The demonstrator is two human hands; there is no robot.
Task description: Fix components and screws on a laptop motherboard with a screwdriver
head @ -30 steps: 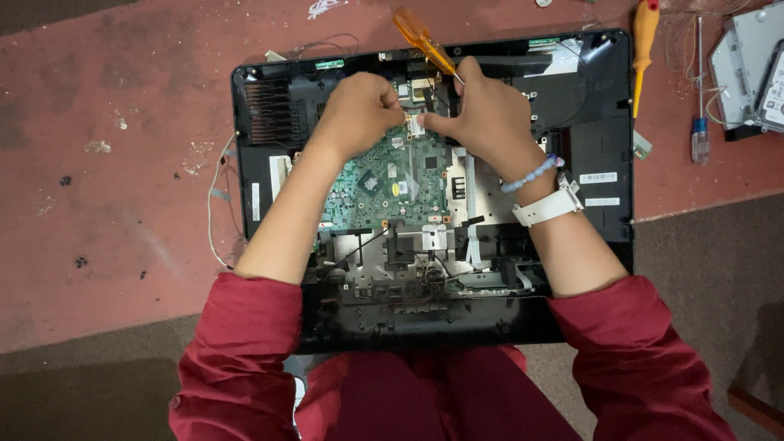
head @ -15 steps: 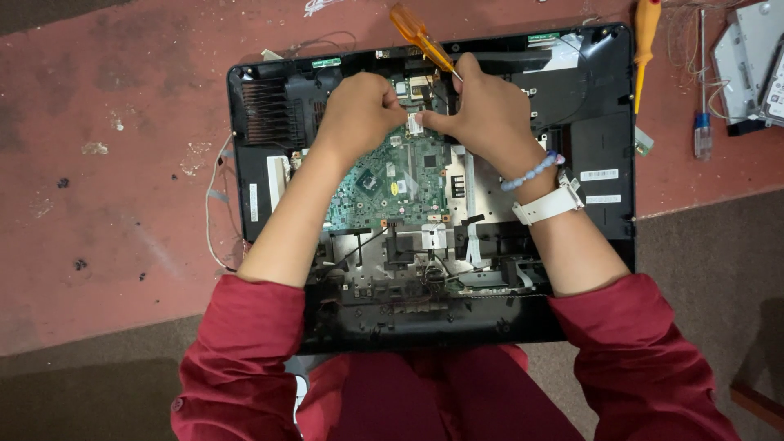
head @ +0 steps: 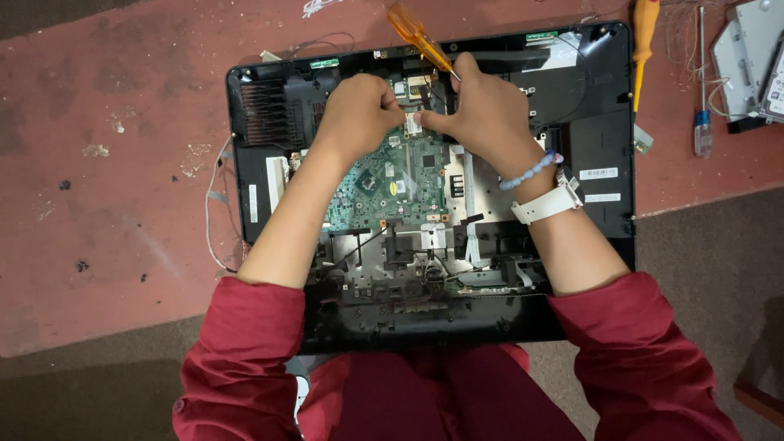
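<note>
Green circuit board (head: 392,181) lies bare inside the opened black laptop shell (head: 604,122), which rests on the red floor (head: 106,122) before the person's knees. In the head view, both hands meet at the board's upper edge. The left hand (head: 355,114) is clenched, pinching a small part there. The right hand (head: 482,114) grasps an orange screwdriver (head: 416,34), its tip hidden behind the fingers. The step seems to be loosening a small module; next it likely calls for a steady, careful lift. Two more screwdrivers (head: 643,37) lie beside the shell.

Repair workshop: opened laptop chassis (head: 588,122), loose screwdrivers (head: 643,33), parts
</note>
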